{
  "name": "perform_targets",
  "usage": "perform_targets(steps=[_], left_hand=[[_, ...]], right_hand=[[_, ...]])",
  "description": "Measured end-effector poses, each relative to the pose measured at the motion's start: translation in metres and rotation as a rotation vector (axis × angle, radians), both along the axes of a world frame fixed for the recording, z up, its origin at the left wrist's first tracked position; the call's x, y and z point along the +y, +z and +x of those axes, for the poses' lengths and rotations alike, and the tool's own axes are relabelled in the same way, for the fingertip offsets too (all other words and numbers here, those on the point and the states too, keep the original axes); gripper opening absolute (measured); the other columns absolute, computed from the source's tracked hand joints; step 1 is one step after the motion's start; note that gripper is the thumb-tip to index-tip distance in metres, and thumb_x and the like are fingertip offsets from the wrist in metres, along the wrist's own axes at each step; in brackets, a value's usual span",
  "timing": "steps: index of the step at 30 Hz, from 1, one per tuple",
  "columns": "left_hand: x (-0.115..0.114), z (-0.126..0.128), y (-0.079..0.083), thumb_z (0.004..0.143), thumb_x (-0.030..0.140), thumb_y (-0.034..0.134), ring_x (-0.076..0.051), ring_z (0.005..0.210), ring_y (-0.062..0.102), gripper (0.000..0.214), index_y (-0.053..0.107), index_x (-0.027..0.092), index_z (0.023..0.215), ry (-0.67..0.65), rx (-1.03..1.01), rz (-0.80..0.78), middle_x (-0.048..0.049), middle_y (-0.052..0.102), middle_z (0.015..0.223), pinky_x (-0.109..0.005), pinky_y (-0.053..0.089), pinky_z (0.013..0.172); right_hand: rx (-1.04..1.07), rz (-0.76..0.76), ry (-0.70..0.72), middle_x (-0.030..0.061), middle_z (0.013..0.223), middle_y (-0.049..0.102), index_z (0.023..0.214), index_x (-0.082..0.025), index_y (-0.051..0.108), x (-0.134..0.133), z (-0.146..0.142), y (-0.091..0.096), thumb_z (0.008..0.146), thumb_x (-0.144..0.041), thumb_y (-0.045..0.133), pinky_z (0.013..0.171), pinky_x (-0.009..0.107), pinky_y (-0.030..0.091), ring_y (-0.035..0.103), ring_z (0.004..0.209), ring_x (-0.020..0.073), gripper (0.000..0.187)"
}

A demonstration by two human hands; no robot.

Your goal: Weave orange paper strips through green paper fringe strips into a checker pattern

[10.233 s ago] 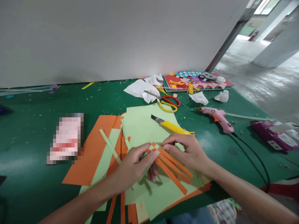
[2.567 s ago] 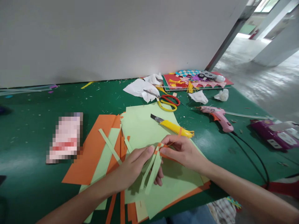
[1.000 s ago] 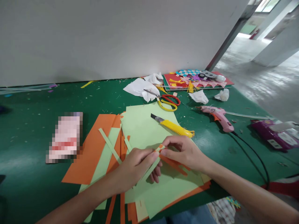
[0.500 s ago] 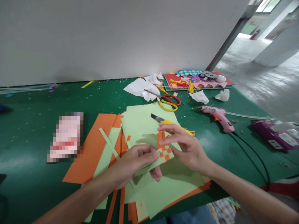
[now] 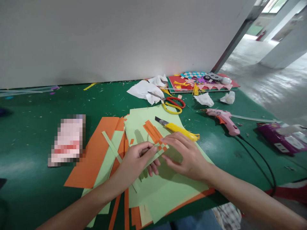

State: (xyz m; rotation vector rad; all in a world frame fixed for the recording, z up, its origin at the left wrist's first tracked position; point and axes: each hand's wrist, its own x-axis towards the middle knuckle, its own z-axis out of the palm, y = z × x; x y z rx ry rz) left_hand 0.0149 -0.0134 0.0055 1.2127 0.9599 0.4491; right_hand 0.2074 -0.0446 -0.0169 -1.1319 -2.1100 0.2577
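Orange and pale green paper strips form a small woven checkered piece (image 5: 162, 146), its loose orange strips (image 5: 153, 130) fanning out at the top. My left hand (image 5: 141, 156) pinches it between thumb and fingers, some fingertips showing underneath. Over its right edge, my right hand (image 5: 185, 156) has its thumb and fingers apart, with the fingertips close to the weave; whether they touch it I cannot tell. Beneath both hands lie pale green sheets (image 5: 182, 179). A yellow utility knife (image 5: 182, 131), blade out, rests on the sheets just beyond my right hand.
Red-and-yellow scissors (image 5: 174, 105) lie by crumpled white tissue (image 5: 145, 91). Right of them are a pink glue gun (image 5: 224, 119) with a cord and a purple power strip (image 5: 275, 137). Orange sheets (image 5: 96, 153) and a blurred-out pink item (image 5: 68, 139) are on the left.
The woven piece has tilted, its loose strips now pointing up and left. My right hand has come down and off those strips, its fingers spread beside the weave.
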Motion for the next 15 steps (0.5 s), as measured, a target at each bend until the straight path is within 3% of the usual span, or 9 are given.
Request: perform_targets(steps=[15], left_hand=[[-0.0026,-0.0003,-0.0015,0.088,0.048,0.056,-0.012,0.055,0.064,0.033,0.057,0.016,0.081,-0.04,0.026,-0.036,-0.0003,0.065,0.068,-0.02,0.048,0.049]], right_hand=[[-0.028,0.061,0.021,0.0093,0.097,0.069,0.109,-0.016,0.058,-0.001,-0.0042,-0.0003,0.081,-0.017,0.059,0.076,0.038,0.054,0.063,0.089,0.0222,0.027]])
